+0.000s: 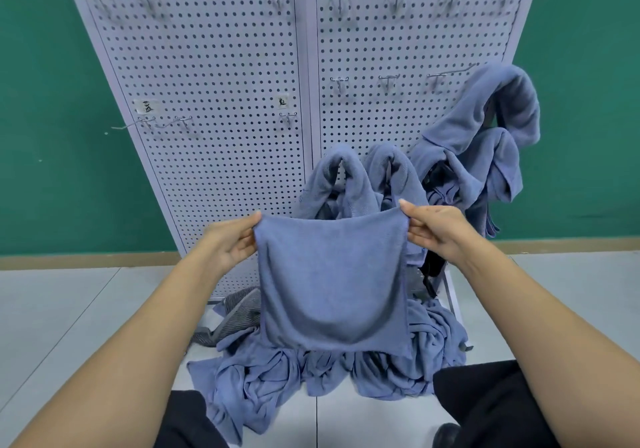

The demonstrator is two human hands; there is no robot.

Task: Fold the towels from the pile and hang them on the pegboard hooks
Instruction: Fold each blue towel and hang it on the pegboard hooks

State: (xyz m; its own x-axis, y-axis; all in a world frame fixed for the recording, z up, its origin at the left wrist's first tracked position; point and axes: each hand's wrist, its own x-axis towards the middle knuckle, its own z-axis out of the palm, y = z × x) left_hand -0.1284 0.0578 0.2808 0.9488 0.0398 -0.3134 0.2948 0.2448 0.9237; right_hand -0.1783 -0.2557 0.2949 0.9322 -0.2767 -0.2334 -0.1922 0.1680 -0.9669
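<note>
left hand (231, 241) and right hand (437, 229) each pinch a top corner of the folded blue towel (332, 285); soft, light, it sags between the grips.

Matt, finely napped blue cloth towel (332, 281); perforated matt white pegboard (214, 101) with shiny metal hooks (388, 80).

You have two hands in view, the left hand (230, 245) and the right hand (440, 231), holding one folded towel (332, 281), with four hung towels (341, 170) on two pegboard panels (207, 101), four paper labels (145, 106), and one pile of towels (263, 378) and one grey striped cloth (239, 309) on the floor (69, 309).
</note>
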